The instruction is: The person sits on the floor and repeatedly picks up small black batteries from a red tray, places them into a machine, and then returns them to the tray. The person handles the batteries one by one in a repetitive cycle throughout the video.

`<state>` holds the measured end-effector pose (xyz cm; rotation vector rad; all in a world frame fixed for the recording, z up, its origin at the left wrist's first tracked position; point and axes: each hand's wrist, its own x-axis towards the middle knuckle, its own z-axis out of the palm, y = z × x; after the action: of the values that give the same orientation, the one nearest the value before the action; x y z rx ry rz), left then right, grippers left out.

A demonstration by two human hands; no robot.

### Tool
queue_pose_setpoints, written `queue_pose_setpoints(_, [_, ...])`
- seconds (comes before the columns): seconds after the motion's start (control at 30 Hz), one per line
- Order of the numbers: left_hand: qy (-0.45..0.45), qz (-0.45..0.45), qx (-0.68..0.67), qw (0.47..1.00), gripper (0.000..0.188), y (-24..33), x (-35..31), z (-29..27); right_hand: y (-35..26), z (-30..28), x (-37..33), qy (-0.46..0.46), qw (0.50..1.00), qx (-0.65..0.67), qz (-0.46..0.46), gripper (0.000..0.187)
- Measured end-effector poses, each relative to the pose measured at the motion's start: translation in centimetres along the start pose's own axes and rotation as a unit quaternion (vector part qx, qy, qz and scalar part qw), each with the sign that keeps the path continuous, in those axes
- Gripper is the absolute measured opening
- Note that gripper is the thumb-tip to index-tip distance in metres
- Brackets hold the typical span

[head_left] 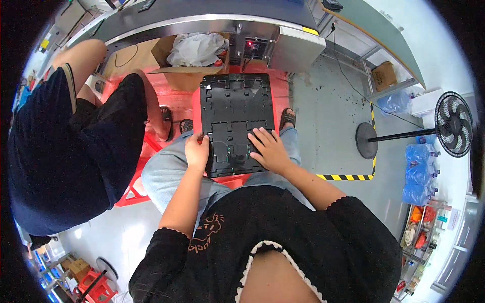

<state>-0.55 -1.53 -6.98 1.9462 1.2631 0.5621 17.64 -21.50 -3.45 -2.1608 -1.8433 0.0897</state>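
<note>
A black rectangular moulded plastic panel (236, 108), marked with raised ribs and slots, lies flat before me between my knees. Beneath it, red edges of a support (197, 112) show along its sides. My left hand (197, 150) grips the panel's left edge near its lower corner, thumb on top and the other fingers mostly out of sight over the side. My right hand (271, 150) rests flat on the panel's lower right part, its fingers spread and pointing up and left.
A co-worker in dark clothes (76, 151) sits close at my left. Ahead runs a conveyor bench (202, 20) with a control box (255, 48); an open carton (188, 78) holding a white plastic bag stands under it. A standing fan (453, 123) is at the right.
</note>
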Motion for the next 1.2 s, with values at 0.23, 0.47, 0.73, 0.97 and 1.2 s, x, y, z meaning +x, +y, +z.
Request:
queue_pose_setpoints(0.23, [-0.051,-0.069,0.019,0.996,0.035,1.0,-1.3,-1.6,0.4,-0.1,-0.1,0.010,0.999,0.016,-0.027,0.049])
queue_pose_setpoints(0.47, [-0.347,0.094,-0.575,0.735,0.018,23.1,-3.2,-12.4,1.7,-4.7,3.6,0.077,0.970,0.229,0.009,0.047])
queue_pose_setpoints(0.73, [-0.622,0.169,-0.673,0.362,0.010,30.7,-3.0,-14.1,2.3,-20.7,13.3,0.290,0.944,0.122,-0.103,0.038])
queue_pose_setpoints(0.97, [-0.608,0.170,-0.654,0.416,0.004,31.4,3.0,-12.4,11.9,-27.7,25.1,0.262,0.961,-0.085,0.010,0.077])
queue_pose_setpoints(1.2, [-0.142,0.328,-0.236,0.904,0.012,30.2,19.3,-9.8,26.2,-29.0,33.7,-0.076,0.982,-0.027,0.173,0.094])
